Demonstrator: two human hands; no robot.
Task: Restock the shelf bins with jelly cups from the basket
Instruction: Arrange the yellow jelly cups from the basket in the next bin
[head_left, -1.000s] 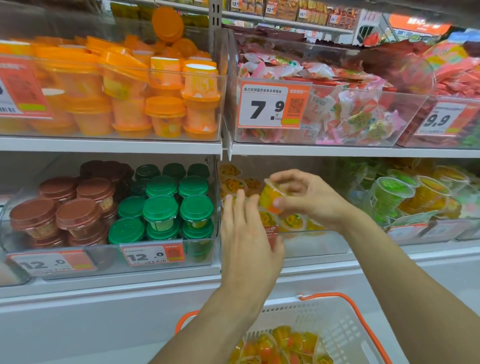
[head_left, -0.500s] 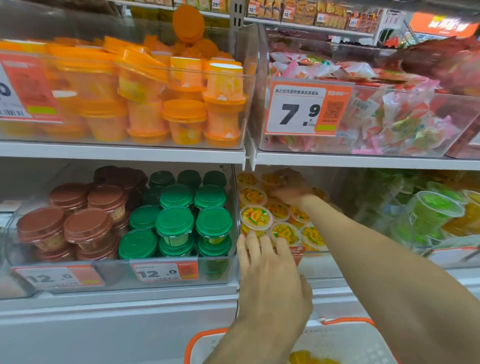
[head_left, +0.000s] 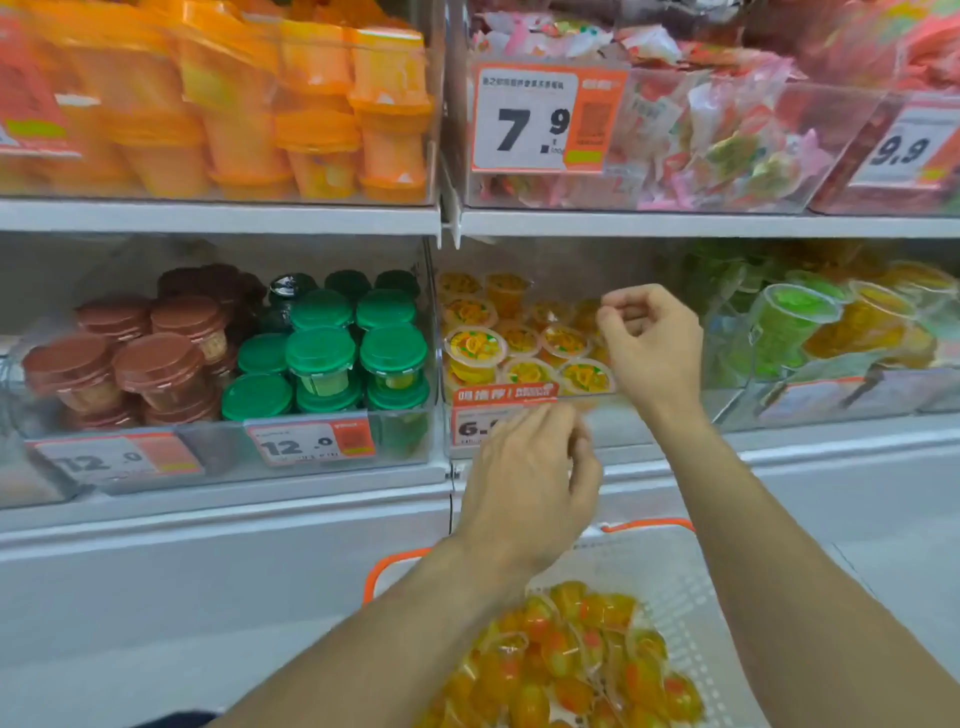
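— What are the fingers doing?
— Those of the right hand (head_left: 649, 343) are loosely curled, holding nothing, just in front of the clear bin (head_left: 524, 410) of jelly cups (head_left: 475, 349). The left hand (head_left: 530, 483) sits lower, by the bin's price tag (head_left: 504, 413); its fingers bend away from view (whether they hold anything, I cannot tell).
— And the rest of the stock?
— More jelly cups lie heaped in the white basket (head_left: 670, 577) below, between both forearms. Green-lidded cups (head_left: 322, 351) fill the bin just left.

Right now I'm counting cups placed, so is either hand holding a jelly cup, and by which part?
Neither. The right hand is loosely curled and empty in front of the bin; the left hand holds nothing visible.
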